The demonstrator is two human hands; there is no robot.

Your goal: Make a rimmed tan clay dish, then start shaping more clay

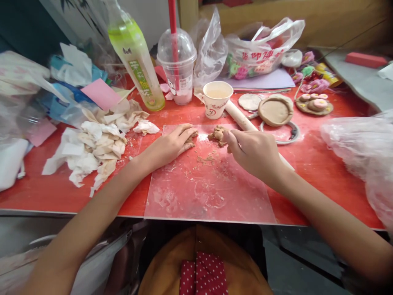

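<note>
My right hand (pixel 256 149) is closed on a rough, crumbly lump of brown clay (pixel 217 136), which sticks out past the thumb and fingers to the left. Across from it, my left hand (pixel 175 143) curls its fingers over a smaller piece of brown clay (pixel 193 138), mostly hidden beneath them. A narrow gap separates the two pieces. Clay crumbs (pixel 206 159) are scattered just below, on a clear plastic sheet (pixel 208 200) smeared with pale residue. Right beside my right hand, a pale rolling pin (pixel 238 115) lies slantwise, partly covered by that hand.
A paper cup (pixel 217 98) of cloudy liquid stands behind the hands. Farther back are a green-labelled bottle (pixel 138 65) and a domed plastic cup (pixel 179 65). Crumpled tissues (pixel 95 147) lie left. A round clay dish (pixel 275 110) and a plastic bag (pixel 362 151) are right.
</note>
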